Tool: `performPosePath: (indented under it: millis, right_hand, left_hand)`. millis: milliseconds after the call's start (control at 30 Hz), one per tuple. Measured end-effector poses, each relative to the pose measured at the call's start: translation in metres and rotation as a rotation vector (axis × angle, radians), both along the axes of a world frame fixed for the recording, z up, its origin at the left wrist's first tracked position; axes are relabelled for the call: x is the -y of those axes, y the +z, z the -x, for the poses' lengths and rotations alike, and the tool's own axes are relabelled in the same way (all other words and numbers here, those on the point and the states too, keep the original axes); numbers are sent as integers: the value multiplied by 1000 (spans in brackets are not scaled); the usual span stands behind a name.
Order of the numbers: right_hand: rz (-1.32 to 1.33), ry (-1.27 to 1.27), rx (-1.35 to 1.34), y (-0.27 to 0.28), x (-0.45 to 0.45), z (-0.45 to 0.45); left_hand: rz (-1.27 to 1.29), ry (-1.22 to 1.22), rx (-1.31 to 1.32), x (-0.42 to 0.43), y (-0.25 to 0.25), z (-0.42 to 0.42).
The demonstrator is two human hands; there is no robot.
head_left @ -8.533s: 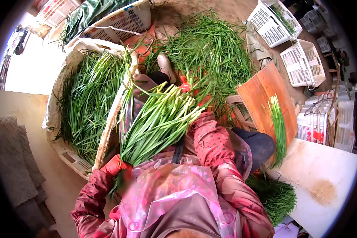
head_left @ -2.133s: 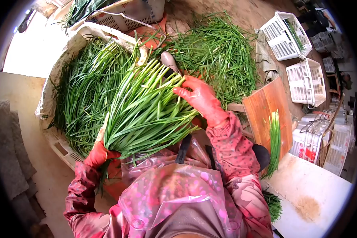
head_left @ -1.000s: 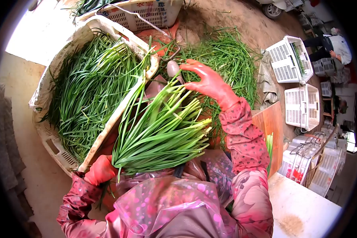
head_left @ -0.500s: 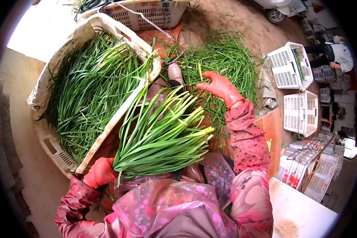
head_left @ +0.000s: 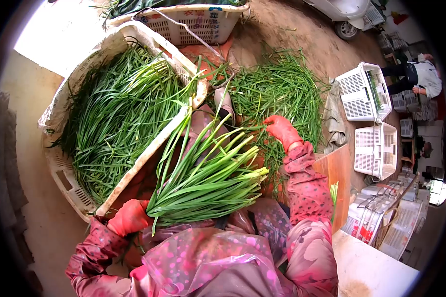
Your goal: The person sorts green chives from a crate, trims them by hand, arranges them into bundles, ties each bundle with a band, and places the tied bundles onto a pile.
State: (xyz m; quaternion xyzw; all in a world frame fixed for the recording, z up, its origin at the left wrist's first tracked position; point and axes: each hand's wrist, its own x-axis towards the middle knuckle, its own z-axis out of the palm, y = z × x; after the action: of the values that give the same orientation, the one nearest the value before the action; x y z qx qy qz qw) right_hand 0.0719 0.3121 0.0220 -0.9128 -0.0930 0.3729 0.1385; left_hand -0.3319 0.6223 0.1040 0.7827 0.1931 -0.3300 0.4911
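Note:
A thick bunch of garlic chives (head_left: 208, 185) lies across my lap, pale stem ends to the right and leaf tips to the left. My left hand (head_left: 130, 218), in a red rubber glove, is closed around the leafy end. Beyond the stem ends, my gloved right hand (head_left: 282, 131) has its fingers drawn together on a thin chive stalk (head_left: 254, 128) that sticks out from the bunch; its fingertips are partly hidden. To the left, a large white plastic basket (head_left: 129, 184) holds a heap of long chives (head_left: 119, 119).
Loose green trimmings (head_left: 280, 91) cover the floor ahead. Another basket (head_left: 198, 27) stands at the back. White crates (head_left: 375, 151) are at the right, near a person (head_left: 426, 79). A wooden board (head_left: 334, 173) and a white surface (head_left: 371, 257) are by my right arm.
My right hand has moved slightly down and its fingers have gone from spread to pinched together. My left hand keeps its hold on the bunch. The whole view has shifted a little.

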Motion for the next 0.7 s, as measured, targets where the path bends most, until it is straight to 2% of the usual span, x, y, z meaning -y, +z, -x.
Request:
performPosePath:
  millis: [33, 100, 133, 167, 233, 267, 300, 333, 367, 400, 467, 500, 533, 567, 600, 633, 700]
  right_hand:
    - [-8, 8, 5, 8, -8, 0]
    - [-218, 514, 755, 34, -35, 3]
    - [-346, 563, 641, 69, -73, 18]
    - [-469, 718, 504, 96, -110, 40]
    - [-947, 844, 202, 68, -173, 101]
    - [-878, 943, -46, 104, -190, 133]
    - [-657, 1060, -417, 118, -209, 154]
    - [-677, 1153, -584, 115, -217, 170]
    - [-520, 1200, -464, 113, -210, 172]
    - [-366, 1241, -357, 111, -207, 168]
    - [-252, 1208, -312, 99, -193, 142]
    - [-223, 1180, -301, 91, -181, 127]
    - [-283, 1238, -275, 97, -165, 111]
    - [-203, 1150, -260, 88, -153, 98]
    - [-100, 1064, -401, 79, -137, 84]
    - [-170, 897, -552, 50, -114, 75]
    - [-288, 754, -623, 57, -77, 68]
  left_hand:
    - [17, -8, -7, 0, 3, -3]
    - [-18, -48, 8, 1, 13, -10]
    - [-51, -80, 3, 3, 22, -15]
    - [-120, -104, 10, 7, 36, -23]
    - [-115, -136, 136, 6, 18, -11]
    - [-178, -198, 187, 6, 10, -8]
    - [-177, -217, 188, 8, 14, -10]
    - [-184, -244, 222, 3, -21, 9]
    - [-233, -286, 223, 7, 7, -5]
    - [-212, -265, 143, 7, 13, -3]
    - [-299, -341, -5, 11, 58, -24]
    - [-222, -287, -90, 10, 72, -29]
    - [-218, -293, -89, 6, 66, -21]
    - [-91, -203, -81, -4, 53, -10]
    - [34, -112, -69, -12, 43, -5]
    - [96, -54, -108, -15, 41, -5]
    - [71, -68, -125, -19, 36, -3]
